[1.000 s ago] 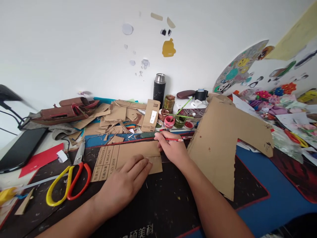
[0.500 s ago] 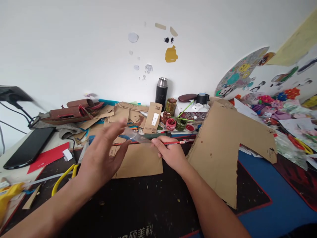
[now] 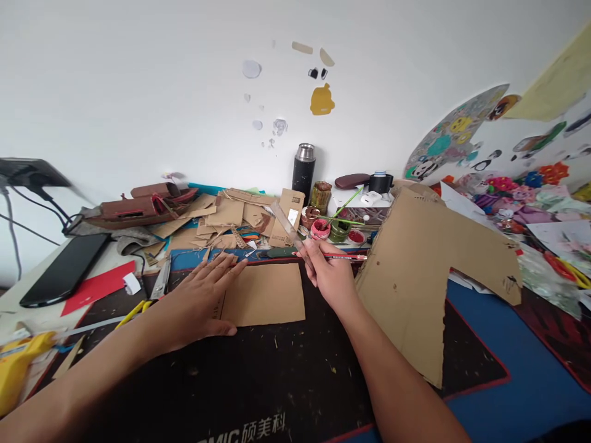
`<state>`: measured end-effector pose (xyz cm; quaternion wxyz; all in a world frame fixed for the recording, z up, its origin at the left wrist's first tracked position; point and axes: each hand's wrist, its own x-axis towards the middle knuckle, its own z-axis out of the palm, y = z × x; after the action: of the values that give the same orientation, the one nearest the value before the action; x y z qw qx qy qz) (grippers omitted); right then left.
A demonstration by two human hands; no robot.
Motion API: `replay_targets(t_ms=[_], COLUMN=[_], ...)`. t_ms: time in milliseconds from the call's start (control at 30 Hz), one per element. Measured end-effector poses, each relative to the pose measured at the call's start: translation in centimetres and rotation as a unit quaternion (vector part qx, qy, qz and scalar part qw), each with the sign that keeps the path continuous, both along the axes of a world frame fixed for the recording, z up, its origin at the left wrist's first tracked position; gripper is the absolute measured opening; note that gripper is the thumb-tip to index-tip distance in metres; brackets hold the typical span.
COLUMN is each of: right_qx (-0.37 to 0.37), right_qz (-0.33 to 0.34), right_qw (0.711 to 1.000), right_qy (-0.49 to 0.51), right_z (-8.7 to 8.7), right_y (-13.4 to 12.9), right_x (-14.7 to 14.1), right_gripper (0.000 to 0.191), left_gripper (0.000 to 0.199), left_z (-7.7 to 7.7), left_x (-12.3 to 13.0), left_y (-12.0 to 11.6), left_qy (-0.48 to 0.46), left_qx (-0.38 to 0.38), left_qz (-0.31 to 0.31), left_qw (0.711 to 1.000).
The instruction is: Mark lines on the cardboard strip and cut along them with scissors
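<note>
My left hand (image 3: 203,303) lies flat, fingers stretched out, over the left end of a rectangular cardboard piece (image 3: 268,295) on the black mat. My right hand (image 3: 327,267) is closed around a clear ruler (image 3: 287,226) that slants up to the left. A thin red pencil (image 3: 348,256) also sits in that hand, pointing right. Both are held above the far right corner of the cardboard piece. Scissors (image 3: 161,280) with yellow handles lie just left of my left hand, partly covered by the forearm.
A large cut cardboard sheet (image 3: 410,283) stands at the right. Behind are cardboard scraps (image 3: 226,212), open paint jars (image 3: 320,229), a black flask (image 3: 303,169) and a brown model boat (image 3: 138,209). At left lie a phone (image 3: 64,271), red paper (image 3: 99,288) and a yellow glue gun (image 3: 23,366).
My left hand has let go of the ruler's end area and come down flat onto the cardboard. My right hand has tilted the ruler upward and moved slightly right, still holding the pencil.
</note>
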<state>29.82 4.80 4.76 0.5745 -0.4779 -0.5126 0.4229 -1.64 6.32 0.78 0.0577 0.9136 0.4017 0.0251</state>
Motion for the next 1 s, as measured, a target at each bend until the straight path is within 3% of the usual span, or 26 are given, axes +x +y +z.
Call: replay_targets(t_ms=[200, 433, 667, 867, 1000], right_qx=[0.0, -0.017, -0.02, -0.009, -0.012], right_qz=[-0.003, -0.015, -0.025, -0.014, -0.008], right_qw=[1.0, 0.999, 0.999, 0.999, 0.999], right_qy=[-0.009, -0.045, -0.024, -0.04, -0.051], right_z=[-0.2, -0.2, 0.0, -0.4, -0.6], right_y=[0.0, -0.1, -0.2, -0.1, -0.1], right_x=[0.0, -0.2, 0.1, 0.0, -0.1], right_gripper=[0.06, 0.062, 0.061, 0.063, 0.064], left_gripper=[0.112, 0.107, 0.102, 0.102, 0.114], left_z=[1.8, 2.8, 3.5, 2.8, 1.9], left_x=[1.4, 4.0, 5.3, 5.5, 5.3], left_y=[-0.4, -3.0, -6.2, -7.2, -7.7], left_qy=[0.0, -0.038, 0.023, 0.085, 0.106], left_qx=[-0.023, 0.005, 0.041, 0.082, 0.076], left_qz=[-0.024, 0.02, 0.052, 0.134, 0.156], left_qw=[0.999, 0.999, 0.998, 0.984, 0.979])
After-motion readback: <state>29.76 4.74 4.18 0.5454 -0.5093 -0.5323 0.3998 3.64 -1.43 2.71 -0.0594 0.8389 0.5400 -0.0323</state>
